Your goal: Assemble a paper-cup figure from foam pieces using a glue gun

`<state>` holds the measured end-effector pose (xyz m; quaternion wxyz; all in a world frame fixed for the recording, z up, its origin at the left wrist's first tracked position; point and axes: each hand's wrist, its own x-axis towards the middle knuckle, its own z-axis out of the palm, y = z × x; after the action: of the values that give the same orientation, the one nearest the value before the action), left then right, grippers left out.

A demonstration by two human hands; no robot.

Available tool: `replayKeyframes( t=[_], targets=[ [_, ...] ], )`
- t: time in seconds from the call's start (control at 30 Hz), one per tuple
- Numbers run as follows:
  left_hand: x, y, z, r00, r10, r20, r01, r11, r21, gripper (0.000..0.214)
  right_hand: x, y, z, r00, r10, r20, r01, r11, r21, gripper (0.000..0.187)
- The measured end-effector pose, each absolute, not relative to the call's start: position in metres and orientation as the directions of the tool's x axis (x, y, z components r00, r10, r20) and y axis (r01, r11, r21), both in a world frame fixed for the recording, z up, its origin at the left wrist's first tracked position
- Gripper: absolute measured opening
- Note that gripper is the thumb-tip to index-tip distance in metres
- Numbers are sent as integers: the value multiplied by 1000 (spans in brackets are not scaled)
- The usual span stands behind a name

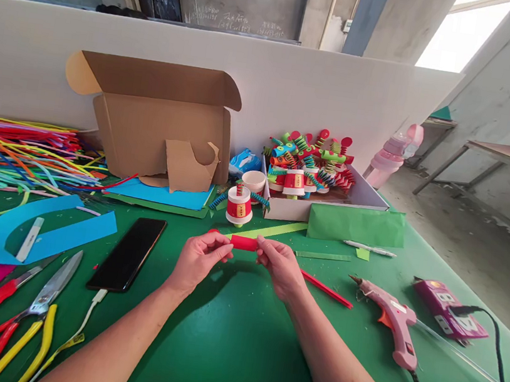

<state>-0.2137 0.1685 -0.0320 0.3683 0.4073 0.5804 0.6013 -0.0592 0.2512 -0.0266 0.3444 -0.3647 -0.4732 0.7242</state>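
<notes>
A short red strip (244, 243), which looks like paper, is stretched level between my two hands above the green table (232, 352). My left hand (205, 257) pinches its left end, and my right hand (279, 264) pinches the right end. Just behind them stands a red-and-white paper cup figure (238, 206) with coiled blue arms and a red coil on top. A long light-green strip (278, 229) lies behind my fingers. To the right of my right hand, a thin red strip (329, 289) rests on the table.
At right are a pink glue gun (391, 318), a purple power box (449, 310) and a pen (370, 248). Behind stands a box (368, 197) of similar figures. On the left lie a phone (128, 255), scissors (51, 289), a blue strip (73, 235) and pipe cleaners (27, 153) near a cardboard box (158, 133).
</notes>
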Motion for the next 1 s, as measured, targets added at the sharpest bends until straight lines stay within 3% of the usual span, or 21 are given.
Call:
replayKeyframes(
  t=[0.17,0.27,0.43,0.73,0.87,1.0],
  targets=[
    [-216,169,-29,-395,919,-10,-110,-36,993,22,-54,254,-23,-408,912,-36,-136,-100,-986,35],
    [-216,169,-28,-367,930,-28,-98,-9,995,23,-53,250,-21,-514,854,75,-84,36,-996,44],
    [-212,169,-26,-335,941,-42,-63,22,998,25,-58,242,-28,-675,735,71,-139,-32,-990,44],
    [-215,169,-29,-356,934,18,-17,-26,1000,32,-64,248,-34,-585,809,60,-204,-74,-976,36],
    [-219,172,-30,-425,899,104,152,-42,988,31,-55,255,-21,-497,865,76,-298,-88,-950,37],
    [-199,163,-16,-192,970,147,498,-33,867,13,-46,265,-13,-398,916,43,-405,-134,-904,40]
  ],
)
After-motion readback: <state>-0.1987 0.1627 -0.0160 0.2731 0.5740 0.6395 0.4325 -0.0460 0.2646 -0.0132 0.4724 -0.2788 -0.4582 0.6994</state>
